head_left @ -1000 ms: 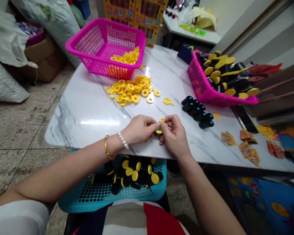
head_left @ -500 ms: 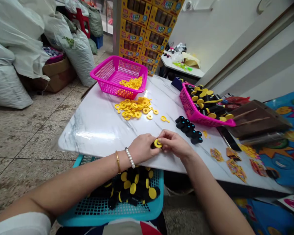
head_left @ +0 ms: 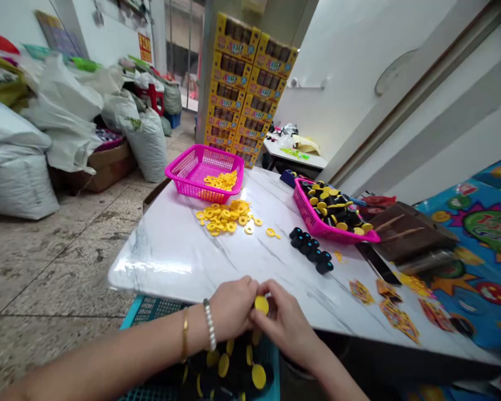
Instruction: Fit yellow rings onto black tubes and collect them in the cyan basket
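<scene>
Both hands meet just past the front edge of the white marbled table (head_left: 158,245). My left hand (head_left: 234,306), with a pearl bracelet at its wrist, is wrapped round a small black piece with a yellow cap (head_left: 261,304). The fingers of my right hand (head_left: 281,317) press on the cap's side. Under my hands, a teal basket (head_left: 136,314) holds many black pieces with yellow caps (head_left: 259,377). On the table lie a pile of yellow rings (head_left: 223,217), a single yellow ring (head_left: 272,233) and a cluster of black pieces with blue dots (head_left: 311,250).
A pink basket (head_left: 179,175) with yellow rings stands at the back left. Another pink basket (head_left: 313,223), full of capped black pieces, is at right. Beside it lie a phone (head_left: 378,263) and small packets (head_left: 398,318). Stacked yellow boxes (head_left: 246,94) rise behind the table.
The camera view has tilted up, so the table sits lower. The piece in my hands now shows a solid yellow cap instead of a ring-like top. Both hands are now nearer the teal basket.
</scene>
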`<state>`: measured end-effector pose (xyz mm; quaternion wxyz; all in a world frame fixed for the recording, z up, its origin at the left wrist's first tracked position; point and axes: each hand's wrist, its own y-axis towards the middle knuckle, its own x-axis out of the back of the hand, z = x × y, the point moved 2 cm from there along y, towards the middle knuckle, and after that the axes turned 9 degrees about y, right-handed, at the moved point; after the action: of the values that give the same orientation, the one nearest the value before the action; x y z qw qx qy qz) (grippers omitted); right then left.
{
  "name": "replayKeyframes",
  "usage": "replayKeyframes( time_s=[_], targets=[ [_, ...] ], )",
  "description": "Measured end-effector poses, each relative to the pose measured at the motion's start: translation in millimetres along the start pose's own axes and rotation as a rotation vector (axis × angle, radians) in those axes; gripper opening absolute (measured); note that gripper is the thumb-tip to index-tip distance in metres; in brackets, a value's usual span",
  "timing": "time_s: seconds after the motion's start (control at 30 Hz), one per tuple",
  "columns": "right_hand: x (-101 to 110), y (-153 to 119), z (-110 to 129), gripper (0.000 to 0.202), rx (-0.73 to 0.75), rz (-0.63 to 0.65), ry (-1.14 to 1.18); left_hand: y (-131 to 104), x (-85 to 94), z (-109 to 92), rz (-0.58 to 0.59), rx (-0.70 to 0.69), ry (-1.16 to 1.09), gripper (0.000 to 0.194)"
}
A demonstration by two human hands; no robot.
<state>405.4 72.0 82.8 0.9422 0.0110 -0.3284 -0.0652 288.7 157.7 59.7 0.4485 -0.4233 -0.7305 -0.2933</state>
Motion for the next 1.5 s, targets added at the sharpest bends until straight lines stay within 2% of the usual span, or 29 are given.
replayKeyframes(
  time_s=[0.1,0.17,0.2,0.3,0.37,0.43,0.53,0.6,0.67,0.8,0.9,1.0,1.1,1.17,1.23,1.27,1.37,1.43,1.5],
  targets=[
    [-4.0,-13.7,9.8,0.020,0.033,0.112,-0.011,-23.1,14.1,2.7,0.184,-0.076,0.008,0.056],
    [5.5,0.0,9.4,0.023,0.067,0.115,-0.026,-23.6,28.4,11.4,0.215,-0.059,-0.007,0.050],
    [13.6,13.9,5.8,0.025,0.092,0.058,-0.068,-17.7,35.3,16.9,0.195,-0.037,-0.021,0.045],
    [41.0,67.1,-15.2,0.026,0.147,-0.231,-0.349,20.9,49.6,31.1,0.060,-0.005,-0.070,0.036],
    [51.1,95.7,-32.3,0.034,0.099,-0.257,-0.513,58.3,53.4,35.7,-0.070,-0.008,-0.079,0.034],
    [52.0,105.8,-44.7,0.042,0.072,-0.246,-0.560,99.5,52.3,36.4,-0.181,0.001,-0.075,0.036],
    [39.3,83.8,-52.2,0.054,0.092,-0.249,-0.567,159.7,41.7,32.3,-0.247,-0.012,-0.087,0.044],
    [29.4,54.4,-53.4,0.061,0.101,-0.274,-0.576,194.5,30.7,28.1,-0.232,-0.063,-0.114,0.054],
    [23.6,24.5,-55.2,0.057,0.086,-0.301,-0.564,222.0,19.2,24.6,-0.189,-0.134,-0.162,0.062],
    [19.8,-14.6,-64.0,0.042,0.103,-0.353,-0.521,253.9,0.7,22.6,-0.098,-0.238,-0.262,0.070],
    [17.4,-23.7,-70.6,0.046,0.155,-0.381,-0.506,263.0,-6.7,24.8,-0.061,-0.227,-0.294,0.060],
    [18.6,-22.2,-70.7,0.044,0.153,-0.387,-0.466,261.5,-6.6,27.7,-0.057,-0.163,-0.286,0.040],
    [23.6,-21.4,-66.1,0.039,0.142,-0.357,-0.418,242.1,2.7,30.8,-0.087,-0.081,-0.246,0.032],
    [24.1,-25.9,-63.8,0.048,0.185,-0.272,-0.404,215.2,11.9,33.2,-0.116,-0.014,-0.217,0.031],
    [20.3,-35.0,-62.5,0.060,0.274,-0.179,-0.403,178.9,20.1,34.4,-0.127,0.030,-0.203,0.030],
    [17.5,-40.5,-61.6,0.057,0.325,-0.158,-0.393,159.1,22.7,34.2,-0.124,0.033,-0.209,0.029],
    [11.4,-50.4,-55.8,0.032,0.426,-0.154,-0.247,105.7,22.9,30.9,-0.088,-0.012,-0.275,0.034],
    [13.7,-44.5,-49.3,0.024,0.396,-0.169,-0.063,83.6,18.5,28.2,-0.085,-0.081,-0.265,0.035],
    [22.0,-27.1,-43.4,0.014,0.278,-0.208,0.102,74.6,13.3,27.0,-0.097,-0.153,-0.197,0.029]
  ],
)
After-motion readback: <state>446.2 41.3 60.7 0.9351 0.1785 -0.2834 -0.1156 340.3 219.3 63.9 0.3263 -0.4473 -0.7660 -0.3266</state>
